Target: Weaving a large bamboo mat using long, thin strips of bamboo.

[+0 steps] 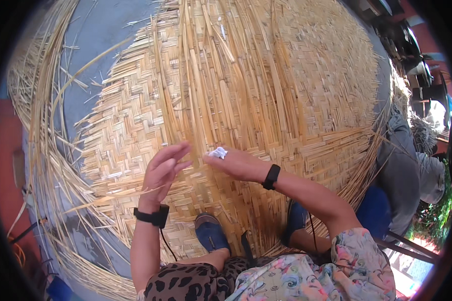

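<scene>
My left hand (166, 165) is raised over the woven mat (130, 115), with its fingers apart and nothing visible between them. A thin loose strip (110, 199) runs from the left and ends by that hand's wrist. My right hand (238, 164) is to the right, back upward, with its fingers curled mostly out of sight; what they hold, if anything, is hidden. A small white wrapping (218, 153) covers one of its digits. Long split reeds (221, 95) lie lengthwise over the mat's middle, beyond both hands.
Loose reed strips (45, 115) hang out along the mat's left edge over grey floor (103, 42). My blue shoes (211, 235) rest on the mat. At the right, another person's grey-clad leg (399, 170) is beside the mat's edge, near more strip ends (364, 170).
</scene>
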Demonstrator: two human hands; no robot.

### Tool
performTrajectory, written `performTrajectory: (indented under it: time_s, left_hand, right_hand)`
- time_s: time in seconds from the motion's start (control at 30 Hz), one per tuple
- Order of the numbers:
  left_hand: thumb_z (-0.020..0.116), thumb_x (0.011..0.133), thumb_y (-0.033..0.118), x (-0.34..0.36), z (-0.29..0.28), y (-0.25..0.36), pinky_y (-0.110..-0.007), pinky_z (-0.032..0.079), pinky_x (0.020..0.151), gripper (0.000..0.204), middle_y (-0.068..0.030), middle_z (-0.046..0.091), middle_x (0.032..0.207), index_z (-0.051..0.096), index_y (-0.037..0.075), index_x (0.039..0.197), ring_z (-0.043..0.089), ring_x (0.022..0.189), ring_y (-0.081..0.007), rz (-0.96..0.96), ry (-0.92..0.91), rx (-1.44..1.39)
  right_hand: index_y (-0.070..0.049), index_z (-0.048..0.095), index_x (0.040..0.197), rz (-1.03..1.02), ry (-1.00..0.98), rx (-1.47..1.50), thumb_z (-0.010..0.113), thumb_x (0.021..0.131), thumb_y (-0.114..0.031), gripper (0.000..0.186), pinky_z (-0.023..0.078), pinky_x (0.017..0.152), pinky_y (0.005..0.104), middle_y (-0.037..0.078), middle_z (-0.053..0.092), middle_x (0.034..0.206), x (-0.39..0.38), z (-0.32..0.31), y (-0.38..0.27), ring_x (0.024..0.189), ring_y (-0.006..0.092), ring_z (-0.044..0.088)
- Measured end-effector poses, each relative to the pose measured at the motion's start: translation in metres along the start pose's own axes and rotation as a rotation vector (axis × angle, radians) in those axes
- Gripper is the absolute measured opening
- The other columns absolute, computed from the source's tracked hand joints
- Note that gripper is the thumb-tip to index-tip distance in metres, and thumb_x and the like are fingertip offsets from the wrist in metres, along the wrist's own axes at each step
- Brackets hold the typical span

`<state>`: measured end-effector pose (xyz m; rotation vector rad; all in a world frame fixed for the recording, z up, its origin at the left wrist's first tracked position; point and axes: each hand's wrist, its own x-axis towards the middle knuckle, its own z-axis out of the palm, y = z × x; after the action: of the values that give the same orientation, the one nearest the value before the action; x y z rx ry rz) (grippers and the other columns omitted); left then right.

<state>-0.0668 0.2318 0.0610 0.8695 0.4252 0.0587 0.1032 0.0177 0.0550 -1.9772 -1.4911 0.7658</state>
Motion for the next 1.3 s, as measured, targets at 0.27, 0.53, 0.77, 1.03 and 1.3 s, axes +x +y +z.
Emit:
performTrajectory:
  time_s: [0.27,0.53,0.77,1.03,1.3]
  left_hand:
    - [0.052,0.091,0.006,0.119,0.035,-0.068,-0.033,0.05,0.084,0.03,-0.0147,0.065,0.111,0.06,-0.006,0.118,0.062,0.098,-0.0227,-0.202,0.185,1.091]
    - [0.053,0.087,0.003,0.1,0.037,-0.047,-0.03,0.052,0.069,0.028,-0.0076,0.061,0.104,0.056,0.005,0.115,0.06,0.084,-0.0146,-0.413,0.2,0.334]
    - [0.066,0.084,-0.004,0.082,0.048,-0.075,-0.025,0.053,0.076,0.02,-0.0082,0.068,0.106,0.06,0.0,0.103,0.066,0.093,-0.0144,-0.189,-0.008,0.534]
    - [0.075,0.078,-0.001,0.061,0.044,-0.113,-0.027,0.052,0.079,0.022,-0.0069,0.065,0.108,0.069,-0.001,0.1,0.064,0.098,-0.0157,-0.038,0.212,0.641]
    - [0.069,0.082,-0.006,0.049,0.021,-0.103,-0.03,0.054,0.089,0.03,-0.0068,0.062,0.11,0.066,0.001,0.112,0.063,0.107,-0.0206,0.021,0.03,0.258]
  right_hand:
    - [-0.006,0.065,0.104,0.493,0.633,0.841,0.06,0.097,-0.013,0.012,0.054,0.08,0.0348,0.007,0.069,0.097,-0.032,0.029,0.001,0.089,0.0215,0.067]
    - [-0.003,0.06,0.117,0.526,0.98,1.279,0.057,0.099,-0.008,0.019,0.05,0.096,0.0311,0.005,0.064,0.116,-0.051,0.078,-0.013,0.106,0.0141,0.062]
    - [-0.003,0.06,0.117,0.675,1.032,1.383,0.06,0.098,-0.009,0.02,0.05,0.091,0.0279,0.004,0.066,0.109,-0.049,0.072,-0.005,0.1,0.0115,0.062]
    - [-0.004,0.064,0.11,0.714,0.89,0.888,0.07,0.092,-0.013,0.021,0.05,0.073,0.0227,0.001,0.068,0.095,-0.013,0.055,0.023,0.083,0.007,0.062]
    - [-0.001,0.059,0.124,0.398,0.075,0.453,0.052,0.087,-0.007,0.038,0.051,0.085,0.0357,0.016,0.069,0.105,0.002,0.03,0.045,0.098,0.0308,0.066]
